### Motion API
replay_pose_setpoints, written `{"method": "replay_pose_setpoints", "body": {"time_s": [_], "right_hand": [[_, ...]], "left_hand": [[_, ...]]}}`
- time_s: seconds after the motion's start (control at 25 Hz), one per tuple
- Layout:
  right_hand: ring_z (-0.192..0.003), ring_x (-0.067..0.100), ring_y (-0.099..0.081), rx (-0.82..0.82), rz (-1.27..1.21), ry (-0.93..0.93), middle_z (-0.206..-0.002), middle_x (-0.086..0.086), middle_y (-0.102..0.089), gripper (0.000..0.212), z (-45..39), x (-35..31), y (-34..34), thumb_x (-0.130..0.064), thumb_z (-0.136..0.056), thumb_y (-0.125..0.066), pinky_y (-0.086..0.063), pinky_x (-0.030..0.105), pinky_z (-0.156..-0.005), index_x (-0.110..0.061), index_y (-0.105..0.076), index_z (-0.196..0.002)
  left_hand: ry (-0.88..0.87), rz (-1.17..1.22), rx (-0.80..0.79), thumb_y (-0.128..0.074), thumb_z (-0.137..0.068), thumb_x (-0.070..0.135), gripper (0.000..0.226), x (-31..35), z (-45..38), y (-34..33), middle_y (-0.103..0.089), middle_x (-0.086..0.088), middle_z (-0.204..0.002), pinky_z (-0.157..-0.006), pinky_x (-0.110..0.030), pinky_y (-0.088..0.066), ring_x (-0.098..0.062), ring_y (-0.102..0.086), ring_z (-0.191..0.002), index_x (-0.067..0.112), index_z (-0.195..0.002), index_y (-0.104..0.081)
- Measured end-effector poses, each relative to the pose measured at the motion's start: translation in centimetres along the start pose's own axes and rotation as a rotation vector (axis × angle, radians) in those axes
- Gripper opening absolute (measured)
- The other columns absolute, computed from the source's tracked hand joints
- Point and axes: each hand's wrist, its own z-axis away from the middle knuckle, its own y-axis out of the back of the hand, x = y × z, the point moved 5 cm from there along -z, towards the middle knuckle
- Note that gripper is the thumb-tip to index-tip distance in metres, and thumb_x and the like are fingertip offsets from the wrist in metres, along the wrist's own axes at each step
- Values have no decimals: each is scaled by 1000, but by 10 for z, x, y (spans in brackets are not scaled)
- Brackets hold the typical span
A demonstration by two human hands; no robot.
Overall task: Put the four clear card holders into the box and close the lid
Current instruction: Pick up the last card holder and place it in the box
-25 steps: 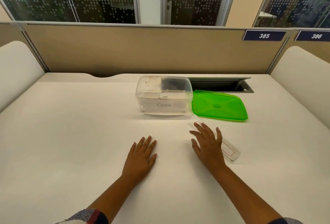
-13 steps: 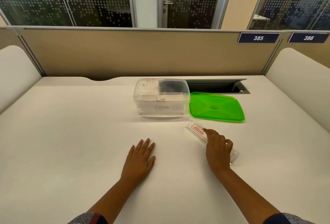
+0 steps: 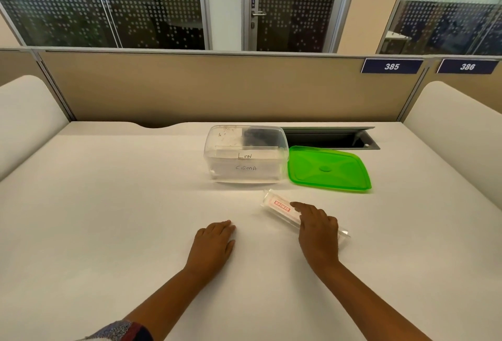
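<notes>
Underneath the right hand's fingers [image 3: 312,211] lies the card holder [image 3: 282,209].

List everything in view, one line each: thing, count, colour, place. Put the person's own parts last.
Box: one, clear, handwriting on its front, lid off, far centre of the desk.
Lid: one, green, flat on the desk right of the box.
Card holders: a clear stack with a red label, count unclear, near side of the box, under the right hand.
Cable tray: one, dark grey, open, behind the lid.
Desk: one, white.
Partition: one, beige, behind the desk.
Number plates: two, dark blue, 385 and 386, on the partition.
Left hand: palm down on the desk, empty.
Right hand: over the card holders, fingers on them.
</notes>
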Motion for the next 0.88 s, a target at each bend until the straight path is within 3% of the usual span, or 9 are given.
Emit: {"method": "replay_pose_setpoints", "body": {"time_s": [0.08, 0.2, 0.32, 0.4, 0.56, 0.72, 0.88], "right_hand": [[-79, 25, -65, -17, -77, 38, -102, 1, -72, 47, 0, -13, 3, 9, -76, -63, -47, 38, -68, -22, -63, -113], [-89, 22, -62, -96, -259, 63, -112, -3, -69, 46, -1, -34, 3, -1, -85, -56, -45, 35, -78, -26, -55, -123], [-92, 18, -60, -139, -360, 125, -117, -7, -67, 48, 2, -54, 3, -6, -87, -55, -44, 30, -83, -33, -49, -126], [-90, 18, -60, -141, -379, 155, -116, -9, -67, 48, 2, -62, 5, -7, -88, -55, -45, 30, -84, -34, -48, -127], [-93, 18, -60, -190, -397, 145, -116, -9, -67, 46, -4, -65, 6, -8, -88, -55, -45, 31, -86, -33, -48, -126], [-91, 12, -61, -221, -445, 188, -111, -12, -67, 47, -5, -60, 8, -9, -87, -57, -44, 27, -83, -33, -48, -127], [-75, -5, -53, -422, -582, 173, -90, -20, -56, 64, -20, -36, 5, -17, -83, -64, -40, 9, -69, -59, -32, -120]], "left_hand": [[4, 119, 88, -40, -95, 36, 51, 9, -7, 22, -40, 1, -147, -108, -32, -33, -17, -40, -132, 22, -143, -29], [207, 596, 260, -48, -94, 30, 57, 8, -15, 49, -45, -2, -142, -104, -40, -42, -22, -50, -124, 21, -145, -25], [306, 898, 292, -46, -94, 25, 52, 7, -18, 53, -46, -5, -140, -100, -38, -43, -24, -52, -121, 20, -143, -28], [355, 940, 258, -47, -95, 19, 42, 1, -18, 51, -52, -8, -133, -93, -33, -45, -24, -58, -112, 17, -136, -39], [368, 988, 211, -52, -92, 15, 18, -10, -13, 50, -63, -3, -99, -65, -22, -48, -12, -66, -70, 24, -107, -54], [337, 975, 224, -60, -87, 12, 15, -19, -10, 61, -66, 7, -86, -61, -21, -48, -11, -67, -65, 24, -77, -57], [305, 985, 286, -65, -81, 7, 8, -25, -7, 73, -68, 0, -80, -64, -20, -50, 1, -67, -61, 11, -76, -60]]}}
